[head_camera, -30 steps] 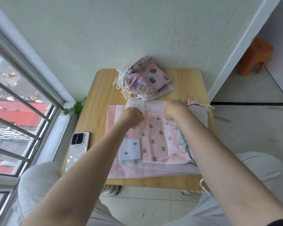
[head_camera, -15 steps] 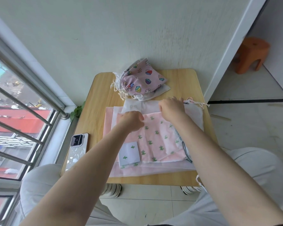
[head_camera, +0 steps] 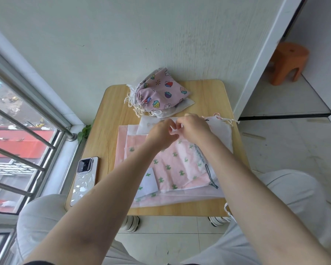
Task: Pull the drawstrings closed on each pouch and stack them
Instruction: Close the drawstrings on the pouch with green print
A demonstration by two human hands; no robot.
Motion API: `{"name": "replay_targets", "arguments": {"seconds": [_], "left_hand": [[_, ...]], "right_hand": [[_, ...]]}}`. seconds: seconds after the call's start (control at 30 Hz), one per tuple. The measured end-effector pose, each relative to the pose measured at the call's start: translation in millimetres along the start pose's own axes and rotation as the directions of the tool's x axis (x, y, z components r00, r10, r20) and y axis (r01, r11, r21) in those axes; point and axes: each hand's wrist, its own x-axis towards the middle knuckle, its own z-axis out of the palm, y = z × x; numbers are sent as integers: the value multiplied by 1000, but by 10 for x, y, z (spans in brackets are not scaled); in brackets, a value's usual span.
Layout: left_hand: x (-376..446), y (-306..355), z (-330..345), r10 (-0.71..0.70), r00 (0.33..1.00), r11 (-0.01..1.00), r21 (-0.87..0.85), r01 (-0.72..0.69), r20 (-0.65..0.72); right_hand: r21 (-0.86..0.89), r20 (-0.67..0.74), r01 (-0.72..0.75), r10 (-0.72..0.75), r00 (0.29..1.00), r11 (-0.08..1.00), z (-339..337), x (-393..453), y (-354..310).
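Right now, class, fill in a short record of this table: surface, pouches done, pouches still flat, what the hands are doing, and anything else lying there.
surface: small wooden table against a wall
done pouches: fruit-print pouch, cinched, on top of a small heap at the far edge
flat pouches: cactus pouch on top of a layered pile, white pouch under it at the right
left hand: fingers curled at the cactus pouch's top edge
right hand: fingers curled at the same edge, close beside the left
other: phone at the left edge
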Motion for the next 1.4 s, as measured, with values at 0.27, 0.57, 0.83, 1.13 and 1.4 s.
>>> {"name": "replay_targets", "arguments": {"seconds": [0.27, 0.57, 0.83, 1.13, 1.4], "left_hand": [[32, 96, 69, -59, 995, 997, -48, 55, -83], [55, 26, -83, -215, 974, 972, -114, 207, -65], [-149, -204, -411, -445, 886, 820, -337, 462, 130], [-397, -546, -613, -602, 784, 638, -500, 586, 151], [-565, -685, -755, -349, 920, 549, -757, 354, 178]], "right_hand": [[73, -2, -27, 27, 1000, 997, 17, -21, 58], [-53, -133, -130, 123, 984, 990, -35, -14, 51], [131, 169, -255, 232, 958, 958, -51, 9, -106], [477, 269, -96, -41, 962, 874, 96, -7, -647], [261, 226, 38, -100, 969, 965, 165, 77, -737]]}}
